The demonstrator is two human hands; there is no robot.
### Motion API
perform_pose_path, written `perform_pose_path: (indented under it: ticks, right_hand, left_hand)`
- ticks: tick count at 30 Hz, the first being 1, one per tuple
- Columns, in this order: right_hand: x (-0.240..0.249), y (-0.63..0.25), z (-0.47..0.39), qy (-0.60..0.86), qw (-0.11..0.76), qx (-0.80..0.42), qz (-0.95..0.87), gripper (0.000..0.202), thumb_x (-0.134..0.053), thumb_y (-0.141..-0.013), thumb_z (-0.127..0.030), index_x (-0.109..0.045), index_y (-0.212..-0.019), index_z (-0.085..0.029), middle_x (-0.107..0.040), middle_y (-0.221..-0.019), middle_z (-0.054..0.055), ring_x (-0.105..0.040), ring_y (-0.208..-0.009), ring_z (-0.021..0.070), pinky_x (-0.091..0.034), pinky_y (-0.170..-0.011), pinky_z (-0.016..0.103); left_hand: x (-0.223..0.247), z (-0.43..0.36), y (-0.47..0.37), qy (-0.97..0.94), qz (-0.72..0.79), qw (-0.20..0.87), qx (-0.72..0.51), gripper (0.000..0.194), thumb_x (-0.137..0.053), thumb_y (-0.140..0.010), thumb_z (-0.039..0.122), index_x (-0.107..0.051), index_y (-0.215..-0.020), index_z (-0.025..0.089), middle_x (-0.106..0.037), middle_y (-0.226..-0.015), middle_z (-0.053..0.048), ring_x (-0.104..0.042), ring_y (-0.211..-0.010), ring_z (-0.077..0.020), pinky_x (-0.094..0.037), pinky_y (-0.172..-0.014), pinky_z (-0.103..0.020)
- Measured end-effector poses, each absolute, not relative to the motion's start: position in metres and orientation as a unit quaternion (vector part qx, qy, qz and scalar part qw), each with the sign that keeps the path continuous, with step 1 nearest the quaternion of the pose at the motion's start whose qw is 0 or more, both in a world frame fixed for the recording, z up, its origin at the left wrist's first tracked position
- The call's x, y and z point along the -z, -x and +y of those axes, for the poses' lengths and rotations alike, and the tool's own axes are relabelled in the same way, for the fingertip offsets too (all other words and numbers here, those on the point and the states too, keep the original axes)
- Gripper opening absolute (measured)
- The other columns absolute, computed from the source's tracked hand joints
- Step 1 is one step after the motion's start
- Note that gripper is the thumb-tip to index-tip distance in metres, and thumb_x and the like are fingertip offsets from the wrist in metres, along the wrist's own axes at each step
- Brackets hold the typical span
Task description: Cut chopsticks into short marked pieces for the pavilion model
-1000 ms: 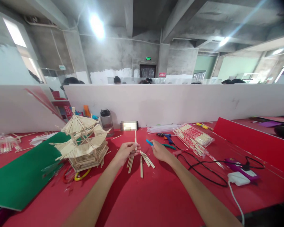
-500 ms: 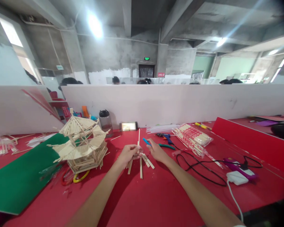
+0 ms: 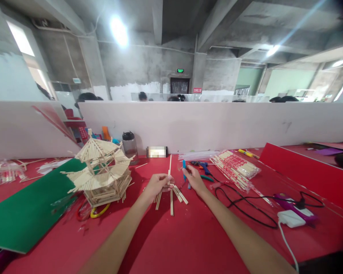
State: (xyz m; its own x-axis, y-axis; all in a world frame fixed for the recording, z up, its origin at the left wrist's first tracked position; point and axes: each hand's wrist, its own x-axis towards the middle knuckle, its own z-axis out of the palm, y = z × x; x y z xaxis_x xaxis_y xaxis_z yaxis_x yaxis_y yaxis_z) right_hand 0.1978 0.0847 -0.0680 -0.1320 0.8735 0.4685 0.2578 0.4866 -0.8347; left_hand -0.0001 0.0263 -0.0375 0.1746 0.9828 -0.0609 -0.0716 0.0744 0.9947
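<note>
On a red tabletop (image 3: 171, 243), before a pale partition (image 3: 217, 121): pinching slim wooden sticks (image 3: 170, 163) roughly upright at centre with the left hand (image 3: 160, 183), just beyond loose sticks (image 3: 172, 205); gripping a blue tool (image 3: 184, 167) to the right with the right hand (image 3: 194, 179). Probably light, stiff, easily snapped; best held low between fingertips.

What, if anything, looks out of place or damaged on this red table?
No spill or damage stands out. One thin stick lies askew near the bottle, apart from the sticks fanned out by the left hand, and the black cord sprawls in loose loops right of the right hand, which looks untidy.
</note>
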Motion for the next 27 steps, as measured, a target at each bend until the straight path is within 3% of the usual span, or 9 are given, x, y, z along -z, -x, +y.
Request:
perform_pose_path:
  ticks: [9, 12, 15, 19, 27]
  right_hand:
    - [0.049, -0.202, 0.071, 0.404, 0.598, -0.295, -0.626, 0.034, -0.056, -0.084, -0.055, -0.05, -0.077, -0.022, -0.048, -0.058, -0.004, -0.048, -0.053, 0.0151, -0.045, -0.057, 0.027]
    - [0.039, -0.198, 0.057, 0.363, 0.594, -0.289, -0.657, 0.03, -0.058, -0.085, -0.049, -0.054, -0.076, -0.021, -0.057, -0.065, -0.002, -0.056, -0.06, 0.0154, -0.047, -0.063, 0.027]
    - [0.031, -0.195, 0.045, 0.329, 0.571, -0.303, -0.688, 0.022, -0.055, -0.088, -0.041, -0.063, -0.087, -0.02, -0.068, -0.079, 0.003, -0.063, -0.069, 0.017, -0.049, -0.068, 0.028]
    - [0.028, -0.191, 0.039, 0.312, 0.561, -0.295, -0.708, 0.019, -0.059, -0.086, -0.035, -0.067, -0.095, -0.021, -0.071, -0.092, 0.005, -0.066, -0.085, 0.0204, -0.051, -0.078, 0.032]
    - [0.034, -0.187, 0.039, 0.325, 0.554, -0.292, -0.709, 0.019, -0.061, -0.084, -0.039, -0.066, -0.087, -0.02, -0.069, -0.084, 0.003, -0.064, -0.078, 0.0196, -0.052, -0.072, 0.031]
  left_hand:
    - [0.038, 0.027, 0.0, -0.5, 0.447, 0.579, -0.464, 0.041, -0.077, -0.07, 0.048, -0.067, -0.083, 0.01, -0.073, -0.089, -0.012, -0.068, -0.065, -0.0133, -0.056, -0.064, -0.023]
    - [0.039, 0.027, 0.0, -0.503, 0.448, 0.575, -0.464, 0.043, -0.078, -0.069, 0.049, -0.068, -0.083, 0.01, -0.073, -0.088, -0.012, -0.068, -0.065, -0.0134, -0.056, -0.063, -0.023]
    - [0.039, 0.028, 0.0, -0.505, 0.453, 0.571, -0.464, 0.043, -0.078, -0.069, 0.049, -0.068, -0.082, 0.01, -0.073, -0.086, -0.011, -0.068, -0.064, -0.0127, -0.056, -0.063, -0.022]
    - [0.039, 0.028, 0.0, -0.505, 0.461, 0.567, -0.459, 0.042, -0.079, -0.067, 0.049, -0.068, -0.081, 0.01, -0.074, -0.083, -0.01, -0.067, -0.062, -0.0126, -0.055, -0.062, -0.022]
    - [0.039, 0.027, -0.004, -0.524, 0.462, 0.559, -0.447, 0.042, -0.078, -0.069, 0.048, -0.072, -0.085, 0.01, -0.074, -0.084, -0.01, -0.067, -0.061, -0.0128, -0.056, -0.063, -0.025]
